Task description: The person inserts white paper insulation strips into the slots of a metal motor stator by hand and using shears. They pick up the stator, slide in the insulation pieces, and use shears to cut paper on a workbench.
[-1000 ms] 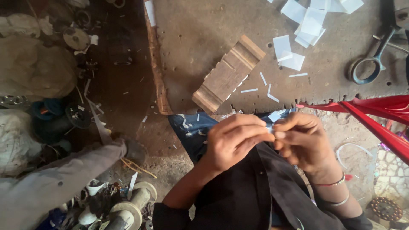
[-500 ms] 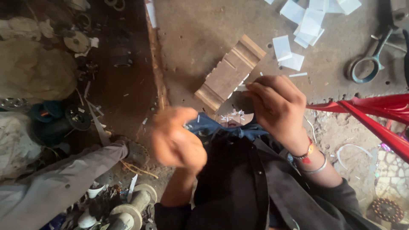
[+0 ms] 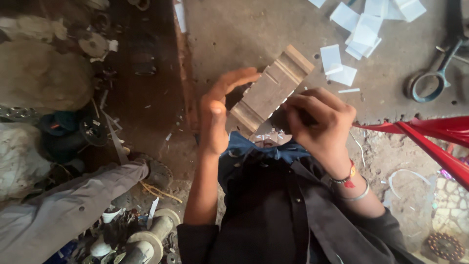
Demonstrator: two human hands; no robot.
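Nearest, the person's dark jacket fills the lower frame, with bangles on the right wrist. Compared with half a second ago, the left hand has risen from beside the lap and now stands open, fingers released and spread, its tips just beside the ribbed wooden block on the desk. The right hand is curled, fingers clenched at the block's near edge; what they pinch cannot be told. Farther off lie flat white paper slips and metal scissors.
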